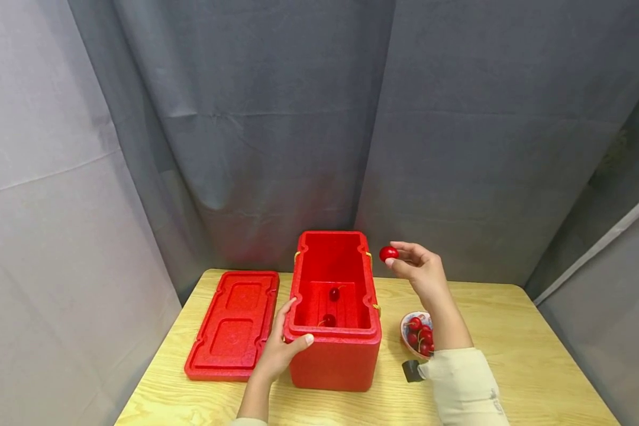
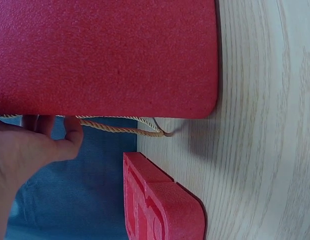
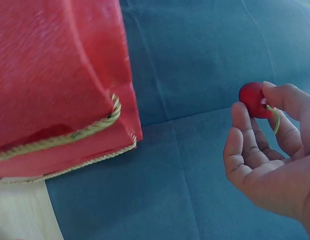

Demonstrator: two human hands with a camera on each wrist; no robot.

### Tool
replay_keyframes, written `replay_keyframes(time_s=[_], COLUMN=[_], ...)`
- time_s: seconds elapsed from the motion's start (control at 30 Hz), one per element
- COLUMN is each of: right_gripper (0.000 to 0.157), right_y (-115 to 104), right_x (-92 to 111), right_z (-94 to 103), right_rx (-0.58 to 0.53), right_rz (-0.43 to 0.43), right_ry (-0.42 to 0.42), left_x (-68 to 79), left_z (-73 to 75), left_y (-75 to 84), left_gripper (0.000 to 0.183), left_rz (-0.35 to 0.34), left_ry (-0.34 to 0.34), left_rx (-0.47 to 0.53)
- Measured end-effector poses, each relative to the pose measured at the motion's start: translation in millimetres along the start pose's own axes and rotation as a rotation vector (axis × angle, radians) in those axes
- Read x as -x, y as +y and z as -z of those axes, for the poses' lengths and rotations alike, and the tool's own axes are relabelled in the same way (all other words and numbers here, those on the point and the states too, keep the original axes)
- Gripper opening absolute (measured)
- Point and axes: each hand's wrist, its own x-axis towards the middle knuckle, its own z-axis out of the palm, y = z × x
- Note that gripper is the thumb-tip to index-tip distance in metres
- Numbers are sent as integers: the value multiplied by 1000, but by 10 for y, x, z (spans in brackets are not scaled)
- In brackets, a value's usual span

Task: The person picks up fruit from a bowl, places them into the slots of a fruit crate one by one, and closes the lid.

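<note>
A red foam box (image 1: pixel 332 365) stands with its top uncovered in the head view. Two cherries, a farther cherry (image 1: pixel 334 293) and a nearer cherry (image 1: pixel 328 320), lie on its floor. My left hand (image 1: pixel 278 354) holds the box at its near left corner, thumb over the front and fingers along the side, beside a yellow rope handle (image 2: pixel 120 129). To the right of the box and above its rim level, my right hand (image 1: pixel 425 273) pinches a cherry (image 3: pixel 253 99) between thumb and fingertips. Its green stem (image 3: pixel 275 120) hangs toward the palm.
Left of the box, the red lid (image 1: pixel 233 341) lies flat on the wooden table (image 1: pixel 516 355). A patterned bowl (image 1: pixel 404 338) with several cherries sits to the right, partly behind my right forearm. A black band or block (image 1: pixel 412 371) shows near the right cuff. Grey curtains (image 1: pixel 266 136) hang behind.
</note>
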Motion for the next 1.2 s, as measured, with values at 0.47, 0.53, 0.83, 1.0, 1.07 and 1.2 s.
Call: replay_keyframes(time_s=[0.47, 0.53, 0.83, 1.0, 1.07, 1.2], right_gripper=[39, 40, 39, 34, 34, 34], right_y=[-131, -138, -147, -132, -130, -139], right_x=[-187, -221, -376, -454, -482, -542], right_z=[-191, -220, -352, -425, -453, -511], right_rx=[37, 44, 54, 52, 56, 85], right_rz=[-53, -57, -74, -114, -135, -159], right_ry=[-160, -163, -171, -203, -222, -261], left_x=[-19, -22, -15, -8, -8, -14], left_z=[11, 13, 17, 15, 14, 16], left_y=[-16, -17, -25, -10, -3, -4], left_gripper=[83, 83, 83, 81, 81, 81], left_rz=[4, 6, 4, -1, -1, -2], left_ry=[-9, -12, 0, -5, -13, -13], left_rx=[-9, -11, -10, -8, -4, -6])
